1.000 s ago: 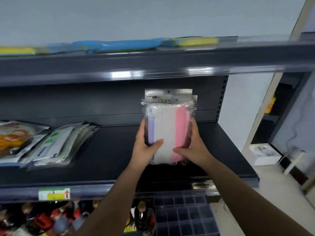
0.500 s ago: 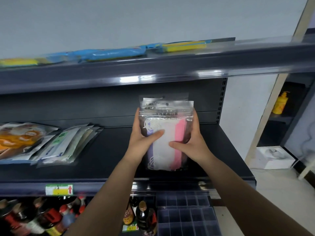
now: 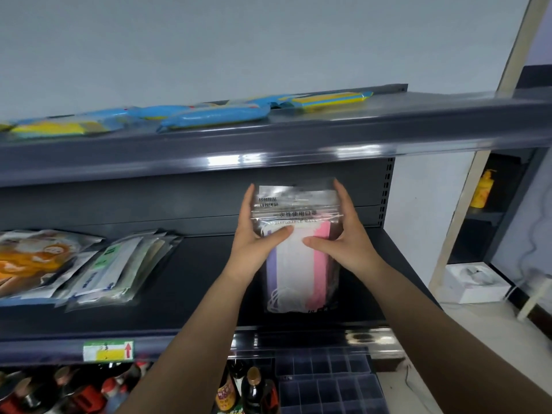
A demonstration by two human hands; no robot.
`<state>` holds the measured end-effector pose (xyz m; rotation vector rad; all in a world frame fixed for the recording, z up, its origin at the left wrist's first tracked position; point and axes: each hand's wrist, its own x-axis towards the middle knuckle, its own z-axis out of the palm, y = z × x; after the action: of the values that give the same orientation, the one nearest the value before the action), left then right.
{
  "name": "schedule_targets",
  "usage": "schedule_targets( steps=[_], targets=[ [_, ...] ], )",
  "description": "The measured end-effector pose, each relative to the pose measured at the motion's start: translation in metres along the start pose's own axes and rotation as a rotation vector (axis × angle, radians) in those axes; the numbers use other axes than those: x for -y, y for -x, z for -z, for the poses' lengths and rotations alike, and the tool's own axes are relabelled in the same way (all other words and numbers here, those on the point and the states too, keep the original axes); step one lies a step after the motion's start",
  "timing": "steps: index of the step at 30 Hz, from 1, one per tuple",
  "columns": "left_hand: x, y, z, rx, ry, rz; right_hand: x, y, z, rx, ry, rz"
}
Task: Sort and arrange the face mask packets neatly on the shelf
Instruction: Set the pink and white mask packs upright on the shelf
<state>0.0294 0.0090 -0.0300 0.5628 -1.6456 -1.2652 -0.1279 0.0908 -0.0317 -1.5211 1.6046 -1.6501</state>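
A small stack of clear face mask packets (image 3: 298,273), showing purple, white and pink masks, lies on the dark middle shelf (image 3: 194,270), right of centre. My left hand (image 3: 257,234) grips the stack's upper left edge, thumb across the front. My right hand (image 3: 343,234) grips its upper right edge in the same way. At the shelf's left end lie a fanned pile of white and green mask packets (image 3: 119,264) and orange printed packets (image 3: 33,258).
Blue and yellow packets (image 3: 209,118) lie on the upper shelf. Below are sauce bottles (image 3: 254,389) and a dark divided tray (image 3: 325,380). A price label (image 3: 108,351) sits on the shelf rail. On the floor at the right stands a white box (image 3: 475,282).
Both hands have slid from the stack's lower part up to its top edge. The packets went from upright to lying lower and flatter on the shelf.
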Motion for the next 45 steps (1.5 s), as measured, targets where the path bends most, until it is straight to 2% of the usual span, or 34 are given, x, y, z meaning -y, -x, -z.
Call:
schedule_targets(
  steps=[5, 11, 20, 24, 27, 30, 35, 39, 41, 45],
  targets=[
    [0.018, 0.008, 0.010, 0.049, -0.008, 0.089, -0.012, 0.004, 0.000, 0.012, -0.069, -0.088],
    [0.065, 0.037, 0.014, 0.105, -0.077, 0.217, -0.055, 0.039, -0.015, 0.080, -0.038, -0.243],
    [0.083, 0.050, 0.004, 0.102, 0.051, 0.270, -0.080, 0.049, -0.031, -0.005, -0.121, -0.273],
    [0.086, 0.053, 0.002, 0.111, 0.054, 0.294, -0.083, 0.054, -0.033, 0.021, -0.067, -0.329],
    [0.083, 0.046, -0.003, 0.085, 0.036, 0.260, -0.082, 0.049, -0.032, -0.023, -0.025, -0.344],
    [0.072, 0.030, -0.007, 0.075, -0.026, 0.235, -0.076, 0.040, -0.021, -0.079, -0.048, -0.371],
    [0.062, 0.001, -0.023, 0.059, -0.220, 0.328, -0.076, 0.017, -0.003, -0.112, -0.054, -0.466],
    [0.080, -0.007, -0.032, 0.110, -0.492, 0.483, -0.097, 0.007, 0.002, -0.018, 0.097, -0.611],
    [0.092, -0.008, -0.034, 0.153, -0.505, 0.549, -0.101, 0.007, 0.002, 0.014, 0.213, -0.635],
    [0.101, -0.011, -0.037, 0.129, -0.468, 0.571, -0.109, 0.002, 0.004, -0.007, 0.277, -0.619]
  ],
)
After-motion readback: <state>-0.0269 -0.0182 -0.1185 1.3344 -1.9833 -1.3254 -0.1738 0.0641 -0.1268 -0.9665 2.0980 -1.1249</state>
